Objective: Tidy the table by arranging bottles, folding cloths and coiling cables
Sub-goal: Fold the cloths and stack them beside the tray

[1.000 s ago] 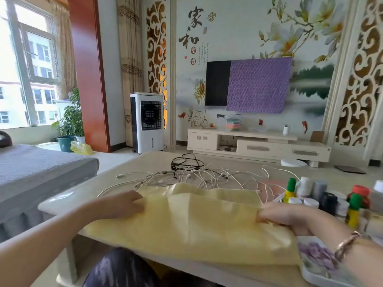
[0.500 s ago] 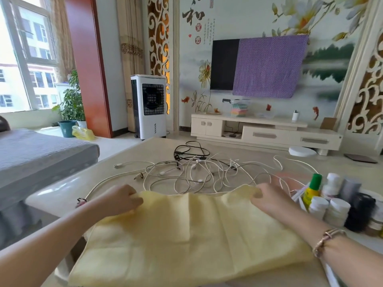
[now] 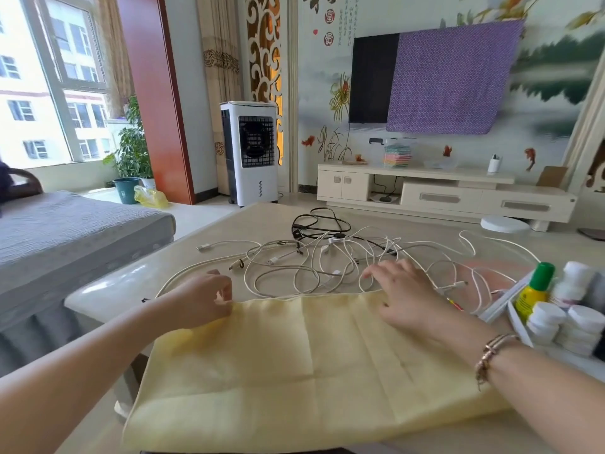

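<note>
Currently: yellow cloth (image 3: 311, 365) is spread flat on the table (image 3: 229, 224) near edge | left hand (image 3: 203, 298) is curled, far-left corner pinched | right hand (image 3: 404, 294) is laid at far edge, fingers spread | tangled white cables (image 3: 327, 263) just beyond | bottles (image 3: 556, 306) grouped at right

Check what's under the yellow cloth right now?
The yellow cloth lies flat on the beige table, its near edge hanging over the table's front. The tangled white cables sit just beyond its far edge. Whether anything lies beneath is hidden; no bulge shows.
</note>
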`<state>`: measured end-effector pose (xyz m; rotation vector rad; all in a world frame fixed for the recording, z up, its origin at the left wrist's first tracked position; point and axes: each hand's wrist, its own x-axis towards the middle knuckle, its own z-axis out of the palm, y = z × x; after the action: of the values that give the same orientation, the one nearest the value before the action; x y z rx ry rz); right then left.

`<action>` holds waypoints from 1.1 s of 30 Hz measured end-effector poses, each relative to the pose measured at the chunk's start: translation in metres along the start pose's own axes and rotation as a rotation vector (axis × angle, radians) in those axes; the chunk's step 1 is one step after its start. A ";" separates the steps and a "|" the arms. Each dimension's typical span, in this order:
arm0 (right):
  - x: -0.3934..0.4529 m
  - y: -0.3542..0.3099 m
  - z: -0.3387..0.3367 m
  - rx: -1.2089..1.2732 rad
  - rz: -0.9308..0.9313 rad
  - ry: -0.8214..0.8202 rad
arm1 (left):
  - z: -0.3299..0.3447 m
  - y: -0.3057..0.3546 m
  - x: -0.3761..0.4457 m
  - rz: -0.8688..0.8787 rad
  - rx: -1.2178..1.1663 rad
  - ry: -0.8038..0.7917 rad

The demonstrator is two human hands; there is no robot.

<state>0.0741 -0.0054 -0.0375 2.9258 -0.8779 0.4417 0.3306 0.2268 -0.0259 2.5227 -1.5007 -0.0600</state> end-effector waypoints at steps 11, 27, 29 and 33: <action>0.020 -0.015 -0.003 0.066 0.038 -0.126 | -0.015 -0.004 0.012 -0.005 -0.102 -0.127; 0.047 0.018 -0.026 -0.162 0.120 0.169 | -0.013 0.019 0.088 -0.051 0.028 0.250; 0.036 0.013 -0.025 -0.097 0.034 0.166 | -0.003 0.024 0.083 -0.033 0.095 0.307; -0.005 0.002 -0.027 0.302 -0.140 -0.075 | 0.002 0.040 0.050 0.245 -0.107 0.379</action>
<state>0.0624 -0.0007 -0.0133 3.2712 -0.6575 0.4979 0.3199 0.1646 -0.0161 2.0996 -1.5799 0.3445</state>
